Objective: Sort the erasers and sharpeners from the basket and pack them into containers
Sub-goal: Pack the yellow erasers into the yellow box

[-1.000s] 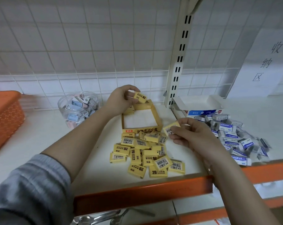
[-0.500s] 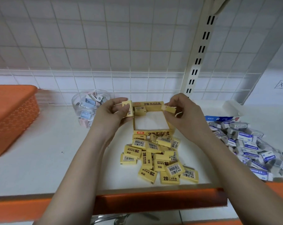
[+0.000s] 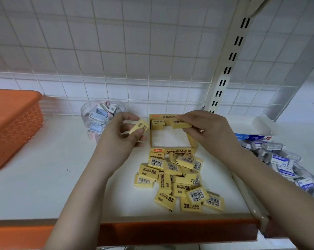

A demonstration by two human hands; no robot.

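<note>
Two yellow 2B erasers are in the hands at once, both held at the open yellow carton [image 3: 172, 150], which serves as the landmark. The right hand [image 3: 206, 130] pinches one eraser [image 3: 180, 124] between thumb and fingertips over the carton's far right corner, long side level, probably so that it can drop in beside the single eraser [image 3: 158, 122] already seated in the far left corner and start a row along the back wall. The left hand [image 3: 123, 136] pinches a second eraser [image 3: 140, 126] just outside the carton's left wall, tilted, apparently waiting as the next piece. Most of the carton's floor shows bare, so packing looks barely begun. Just in front of the carton lies the loose heap of yellow erasers [image 3: 178, 179], some face up, some barcode up, overlapping one another, within easy reach of either hand. Left of the carton and partly behind the left hand stands a clear round tub of sharpeners [image 3: 100, 116]; farther left is the orange basket [image 3: 13, 123]. Right of the carton sit a white-and-blue box [image 3: 253, 129] and a spread of blue-and-white erasers [image 3: 282, 161], not yet packed. Nothing blocks the carton's mouth; the right wrist crosses its right wall, and the shelf upright [image 3: 224, 69] rises behind it.
</note>
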